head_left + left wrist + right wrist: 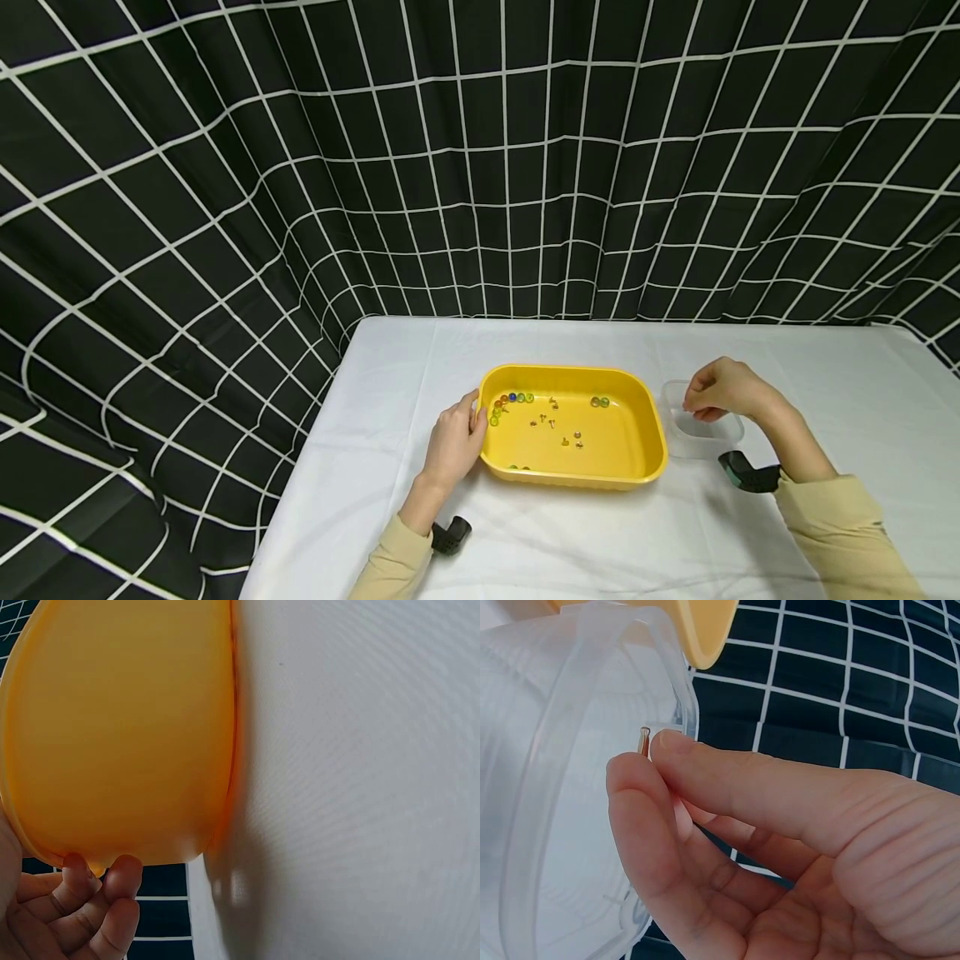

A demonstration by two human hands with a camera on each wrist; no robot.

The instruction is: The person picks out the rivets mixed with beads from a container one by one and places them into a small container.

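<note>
My left hand (pixel 453 440) grips the left end of a yellow plastic tub (pixel 577 481), with the thumb at its rim; in the left wrist view the fingers curl at the tub's edge. Inside the tub lie several glass marbles (pixel 521 397), mostly along the left wall, and several small brass-coloured screws (pixel 552 423) spread about the middle. My right hand (pixel 726 389) is over a clear plastic container (pixel 705 450) right of the tub. Between thumb and index finger it pinches a small brass-coloured screw (pixel 644 739), mostly covered by the fingertips.
The tub and the container stand side by side on a white-covered table (pixel 390 375). Behind and to the left hangs a black curtain (pixel 480 167) with a white grid. A black wrist device (pixel 748 473) sits below each hand.
</note>
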